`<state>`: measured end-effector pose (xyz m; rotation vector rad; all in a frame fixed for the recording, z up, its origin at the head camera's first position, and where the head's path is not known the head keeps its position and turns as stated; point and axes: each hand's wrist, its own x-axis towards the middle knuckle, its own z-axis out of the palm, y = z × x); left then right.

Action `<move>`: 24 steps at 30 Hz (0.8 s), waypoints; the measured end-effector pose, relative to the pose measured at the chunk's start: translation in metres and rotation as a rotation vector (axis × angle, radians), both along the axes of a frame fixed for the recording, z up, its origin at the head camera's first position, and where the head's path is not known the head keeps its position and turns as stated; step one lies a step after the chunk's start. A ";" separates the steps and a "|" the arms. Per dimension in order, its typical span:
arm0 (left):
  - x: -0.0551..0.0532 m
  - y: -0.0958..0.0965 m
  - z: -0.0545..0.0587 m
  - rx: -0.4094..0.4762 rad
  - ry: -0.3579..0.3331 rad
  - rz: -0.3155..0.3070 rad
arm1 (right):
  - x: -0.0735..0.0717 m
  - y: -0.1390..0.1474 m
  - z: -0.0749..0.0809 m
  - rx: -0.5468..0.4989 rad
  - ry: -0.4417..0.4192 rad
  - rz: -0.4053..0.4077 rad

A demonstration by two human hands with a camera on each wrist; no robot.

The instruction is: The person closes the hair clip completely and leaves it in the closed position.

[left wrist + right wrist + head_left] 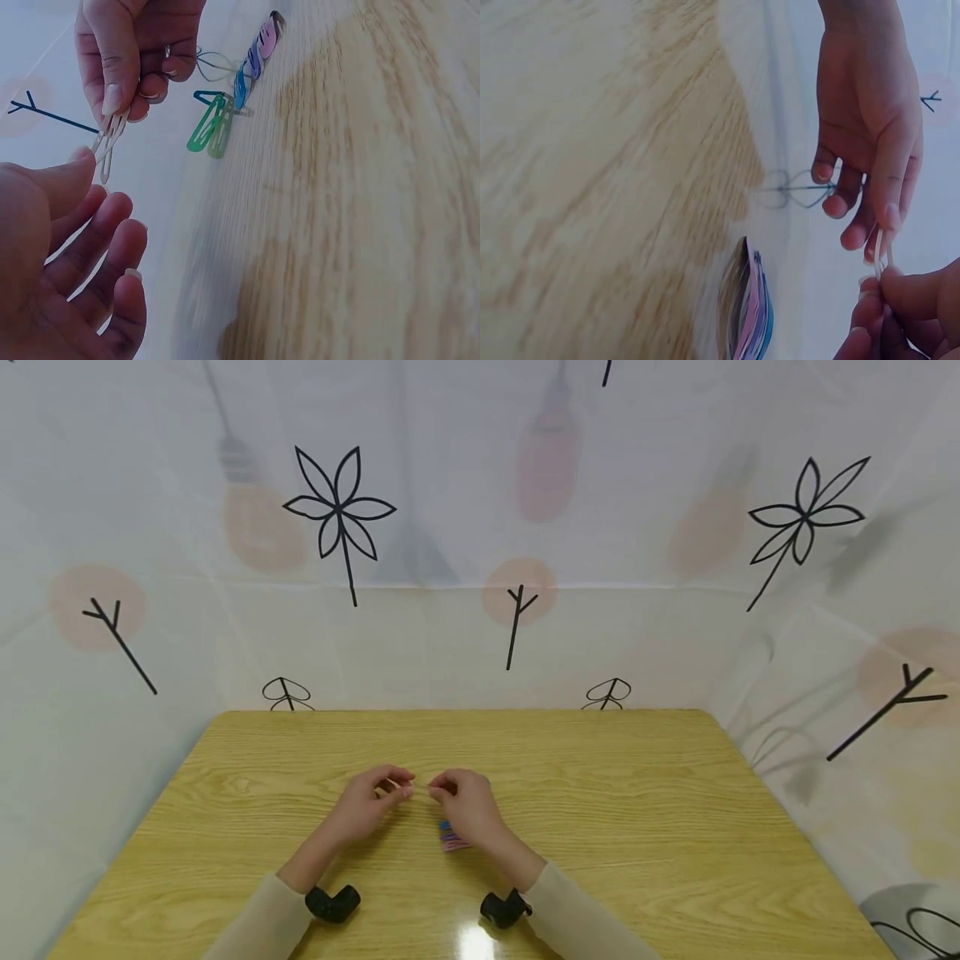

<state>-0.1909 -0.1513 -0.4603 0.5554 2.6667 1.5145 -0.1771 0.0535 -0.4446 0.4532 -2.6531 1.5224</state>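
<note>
A pale snap hair clip [107, 154] is held between the two hands above the table, its parts spread apart. My right hand [467, 802] pinches one end of it between thumb and fingers. At the other end, the thumb and a fingertip of my left hand [366, 802] pinch it, the remaining fingers loosely bent. In the head view the clip is too small to make out well. Just below my right hand lies a row of coloured hair clips [452, 838], partly covered by that hand. The left wrist view shows green clips [204, 129] beside blue, purple and pink ones [264, 45].
The wood-grain table [637, 810] stretches out on both sides of the hands. A white cloth [450, 643] printed with flowers and twigs hangs behind it and along its sides. Black wrist devices [333, 903] sit at both cuffs.
</note>
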 end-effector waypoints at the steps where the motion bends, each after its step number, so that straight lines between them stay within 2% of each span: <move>1: 0.000 0.000 0.000 -0.004 0.004 -0.016 | 0.001 0.001 -0.001 0.000 0.003 0.003; 5: 0.002 -0.001 -0.001 -0.012 -0.002 -0.068 | 0.003 0.005 -0.003 0.016 0.012 0.002; 11: 0.002 0.001 -0.005 -0.009 -0.026 -0.096 | 0.005 0.011 -0.005 0.026 0.042 0.011; 24: 0.011 0.011 0.006 0.012 0.012 -0.069 | 0.010 0.021 -0.004 0.024 0.061 0.011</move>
